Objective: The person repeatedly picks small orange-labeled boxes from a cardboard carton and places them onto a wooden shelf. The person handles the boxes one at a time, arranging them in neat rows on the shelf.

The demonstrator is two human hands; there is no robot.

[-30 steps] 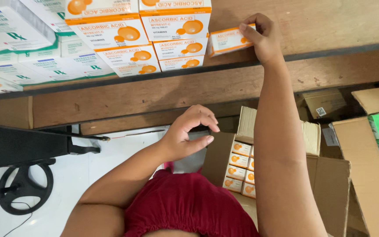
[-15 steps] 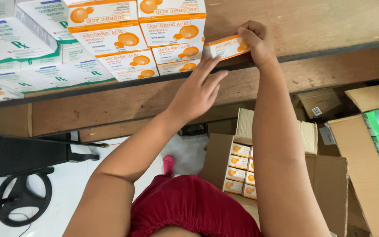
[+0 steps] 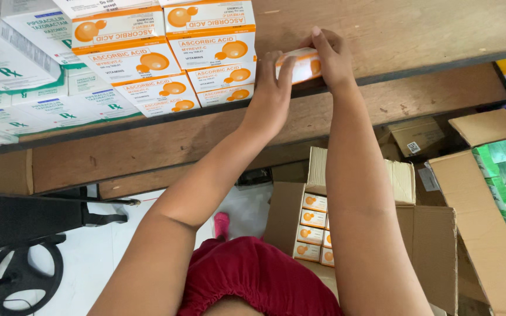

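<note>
Holding one small box [image 3: 300,64] on the shelf [image 3: 417,35] beside the stack [image 3: 206,52], both hands [image 3: 273,88] [image 3: 332,58] pinch it with fingers (more boxes wait in the carton [image 3: 317,228] below).

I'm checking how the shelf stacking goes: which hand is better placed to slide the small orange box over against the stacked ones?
Probably the right hand: it wraps the small orange box's outer end, so it can push toward the stacked boxes. The left hand sits between them.

Small box [image 3: 300,63]: glossy card. Shelf [image 3: 393,29]: rough bare wood. Carton [image 3: 434,234]: matt brown corrugated cardboard.
</note>
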